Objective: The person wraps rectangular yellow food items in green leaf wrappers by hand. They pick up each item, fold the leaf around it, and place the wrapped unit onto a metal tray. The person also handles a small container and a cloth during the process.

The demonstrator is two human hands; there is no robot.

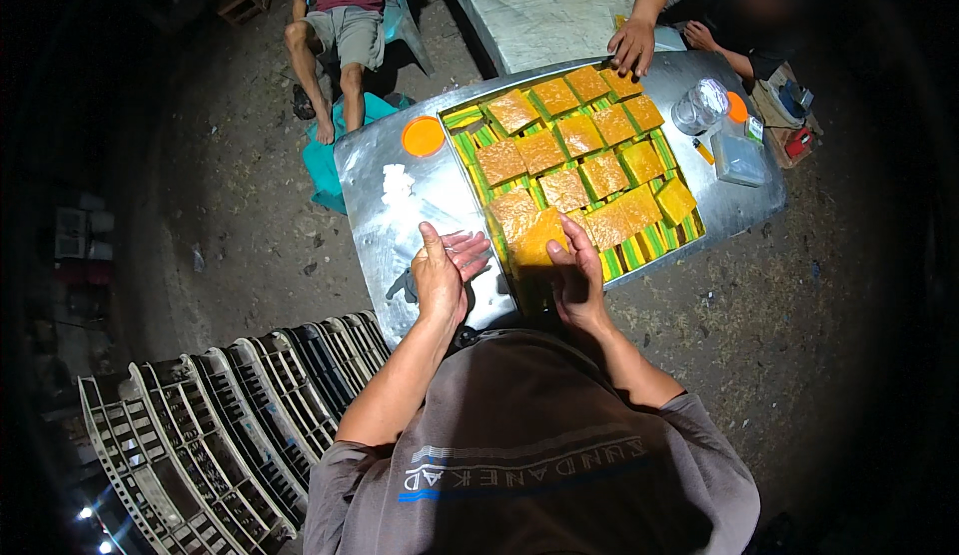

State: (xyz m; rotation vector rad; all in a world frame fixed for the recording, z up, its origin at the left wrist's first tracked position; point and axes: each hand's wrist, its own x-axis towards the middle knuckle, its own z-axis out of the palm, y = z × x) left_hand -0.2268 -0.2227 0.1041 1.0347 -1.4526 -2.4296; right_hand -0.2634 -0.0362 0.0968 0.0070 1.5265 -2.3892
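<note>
Head view: metal table [372,170] on a dirt floor [250,225], dim room, edges v. dark. Green-striped tray [466,117] w/ orange cake squares sits mid-table. Right hand [576,273] grips one orange square [540,238] at the tray's near corner, fingers curled round its edge. Left hand [444,273] open, palm flat, holding nothing, just left of the tray. Orange lid [423,136] left of tray; clear jar [700,106] right of it (contents unclear). Another person's hand [632,43] at the tray's far edge. Stacked grey crates [215,425] well below-left, partly cut off.
</note>
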